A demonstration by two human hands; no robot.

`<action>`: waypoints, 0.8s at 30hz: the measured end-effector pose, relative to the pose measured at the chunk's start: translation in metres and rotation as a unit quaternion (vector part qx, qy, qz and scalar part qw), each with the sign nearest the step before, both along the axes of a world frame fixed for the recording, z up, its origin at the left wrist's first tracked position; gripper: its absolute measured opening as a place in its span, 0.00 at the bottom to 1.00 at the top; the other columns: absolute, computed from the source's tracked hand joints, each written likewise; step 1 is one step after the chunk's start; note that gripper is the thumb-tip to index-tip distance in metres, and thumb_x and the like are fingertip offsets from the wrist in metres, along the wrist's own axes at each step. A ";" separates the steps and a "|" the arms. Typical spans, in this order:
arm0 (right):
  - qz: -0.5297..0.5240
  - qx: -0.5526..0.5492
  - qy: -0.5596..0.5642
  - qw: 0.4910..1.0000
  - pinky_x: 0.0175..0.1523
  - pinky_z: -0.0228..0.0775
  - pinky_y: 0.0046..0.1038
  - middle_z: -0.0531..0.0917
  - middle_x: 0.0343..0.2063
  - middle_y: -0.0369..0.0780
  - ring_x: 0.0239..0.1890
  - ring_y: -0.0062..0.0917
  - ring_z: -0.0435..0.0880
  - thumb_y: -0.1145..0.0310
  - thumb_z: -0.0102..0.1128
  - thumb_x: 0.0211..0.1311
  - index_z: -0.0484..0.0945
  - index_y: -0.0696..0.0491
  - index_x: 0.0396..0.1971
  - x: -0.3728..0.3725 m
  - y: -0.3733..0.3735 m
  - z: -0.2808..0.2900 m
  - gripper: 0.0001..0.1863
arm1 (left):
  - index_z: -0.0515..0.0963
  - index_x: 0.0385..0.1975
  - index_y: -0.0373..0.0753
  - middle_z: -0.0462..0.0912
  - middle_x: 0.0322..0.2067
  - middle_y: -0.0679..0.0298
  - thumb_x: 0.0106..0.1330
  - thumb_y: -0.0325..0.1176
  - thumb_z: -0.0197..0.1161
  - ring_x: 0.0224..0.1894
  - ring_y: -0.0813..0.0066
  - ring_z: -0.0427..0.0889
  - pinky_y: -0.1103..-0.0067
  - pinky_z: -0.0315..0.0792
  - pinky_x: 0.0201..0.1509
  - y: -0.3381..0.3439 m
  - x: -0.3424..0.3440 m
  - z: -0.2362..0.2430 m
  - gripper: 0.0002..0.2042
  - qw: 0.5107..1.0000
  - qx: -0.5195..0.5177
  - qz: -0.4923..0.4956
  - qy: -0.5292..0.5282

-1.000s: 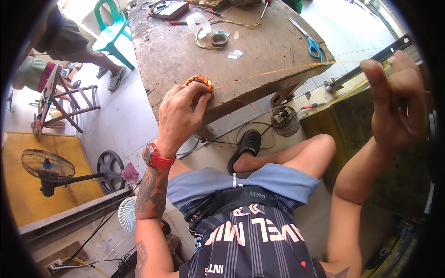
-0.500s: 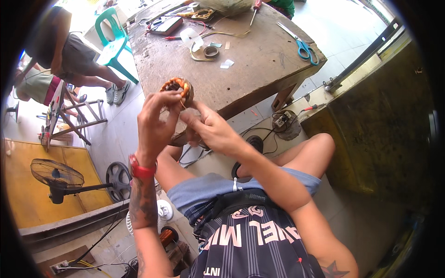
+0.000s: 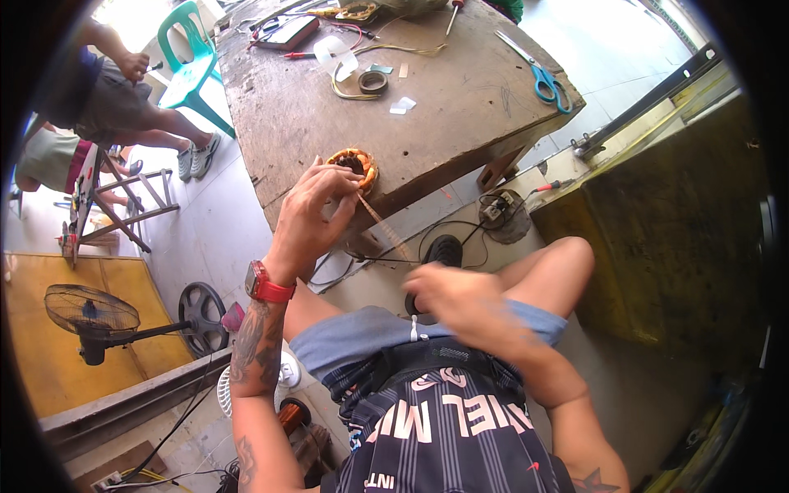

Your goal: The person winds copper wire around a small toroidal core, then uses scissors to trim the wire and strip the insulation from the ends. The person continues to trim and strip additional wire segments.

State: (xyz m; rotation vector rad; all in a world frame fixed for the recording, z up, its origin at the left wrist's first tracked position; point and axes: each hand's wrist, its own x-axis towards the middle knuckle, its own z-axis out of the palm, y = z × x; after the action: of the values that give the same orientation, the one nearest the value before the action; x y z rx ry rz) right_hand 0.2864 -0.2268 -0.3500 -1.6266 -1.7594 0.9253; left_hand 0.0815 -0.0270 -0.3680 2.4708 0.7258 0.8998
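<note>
My left hand [image 3: 309, 212] is closed on a round wound stator [image 3: 365, 167] with orange-copper coils, at the near-left edge of the worn wooden table [image 3: 444, 123]. Its fingers cover the lower left of the ring. A thin copper wire [image 3: 380, 222] runs from the stator down to my right hand [image 3: 452, 294], which is blurred, with its fingers closed around the strand above my lap and dark sandal.
On the table lie teal scissors [image 3: 547, 86], tape [image 3: 374, 82], a screwdriver [image 3: 453, 18], a meter [image 3: 283, 33] and wires. Left are a teal chair [image 3: 189, 78], two people [image 3: 123, 107] and a fan [image 3: 92, 312]. Plugged cords [image 3: 497, 209] lie below right; a copper spool [image 3: 292, 415] below left.
My right hand swept from high at the right to the stator, then down toward my lap with the wire. My left hand lifted and tilted the stator, then moved it back rightward.
</note>
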 end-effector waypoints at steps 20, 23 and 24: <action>-0.297 0.394 -0.036 0.869 0.35 0.71 0.27 0.84 0.31 0.36 0.32 0.22 0.79 0.72 0.78 0.62 0.89 0.51 0.35 0.037 0.069 0.012 0.05 | 0.79 0.42 0.34 0.91 0.42 0.56 0.69 0.21 0.67 0.55 0.54 0.89 0.54 0.66 0.78 -0.017 0.010 0.009 0.06 0.997 -0.013 0.063 0.034; -0.255 0.380 -0.032 0.889 0.34 0.69 0.27 0.78 0.26 0.35 0.30 0.24 0.76 0.74 0.80 0.56 0.90 0.53 0.32 0.013 0.066 -0.024 0.06 | 0.78 0.43 0.34 0.89 0.46 0.55 0.71 0.22 0.66 0.60 0.51 0.85 0.56 0.69 0.75 -0.016 0.007 0.007 0.06 0.998 -0.004 0.047 0.033; -0.238 0.370 -0.018 0.898 0.34 0.69 0.28 0.76 0.24 0.35 0.29 0.26 0.75 0.74 0.80 0.54 0.89 0.53 0.31 0.009 0.064 -0.029 0.06 | 0.78 0.44 0.34 0.88 0.47 0.55 0.71 0.23 0.67 0.61 0.51 0.84 0.56 0.70 0.74 -0.016 0.007 0.006 0.07 0.998 -0.001 0.044 0.036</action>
State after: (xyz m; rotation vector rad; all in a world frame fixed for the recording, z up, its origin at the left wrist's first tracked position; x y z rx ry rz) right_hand 0.2951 -0.1624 -0.3790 -1.4288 -1.3694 -0.0266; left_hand 0.0881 -0.0427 -0.3620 2.4977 0.8649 0.8429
